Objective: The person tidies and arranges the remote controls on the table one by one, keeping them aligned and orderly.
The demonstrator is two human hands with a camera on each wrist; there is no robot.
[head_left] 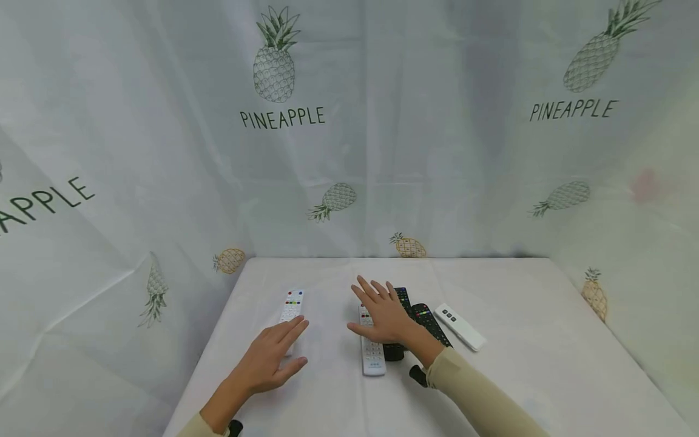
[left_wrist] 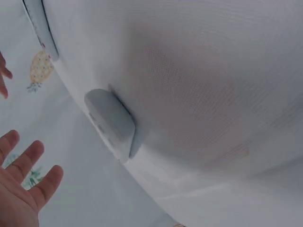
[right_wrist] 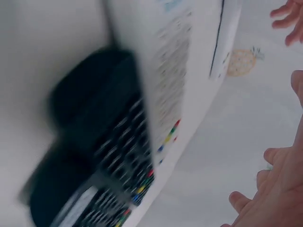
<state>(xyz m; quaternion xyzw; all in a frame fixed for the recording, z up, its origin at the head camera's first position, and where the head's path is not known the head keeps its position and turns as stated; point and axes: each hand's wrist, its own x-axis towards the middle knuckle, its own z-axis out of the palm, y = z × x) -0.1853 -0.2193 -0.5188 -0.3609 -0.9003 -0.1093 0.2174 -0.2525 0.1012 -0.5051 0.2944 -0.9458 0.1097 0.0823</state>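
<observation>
- White remote (head_left: pixel 372 352): long, grey-keyed, lay lengthwise on the white table (head_left: pixel 546 364), near centre; its far end sat under the right hand. In the right wrist view the same white remote (right_wrist: pixel 175 71) showed blurred, with coloured keys along its face.
- Right hand (head_left: pixel 384 312): spread flat, fingers straight and fanned, resting over the far ends of the white remote and the black one beside it; nothing gripped.
- Left hand (head_left: pixel 270 358): open, fingers extended and relaxed, lying on the table just near of a second white remote (head_left: pixel 292 305); fingertips at or close to its near end, contact not clear. The left wrist view showed the open palm (left_wrist: pixel 19 189) and a pale remote end (left_wrist: pixel 111 123).
- Black remote (head_left: pixel 401 325): just right of the white one, partly under the right hand.
- Second black remote (head_left: pixel 428 321): angled, touching or nearly touching the first.
- Small white remote (head_left: pixel 460 326): few keys, farthest right, lying slantwise.
- Backdrop: pineapple-print cloth (head_left: pixel 284 115) behind and at both sides.
- Risk, as judged: the remotes under the right hand lay packed side by side, so a flat-handed drag could carry the black one along with the white one, or nudge the angled black unit out of place.
</observation>
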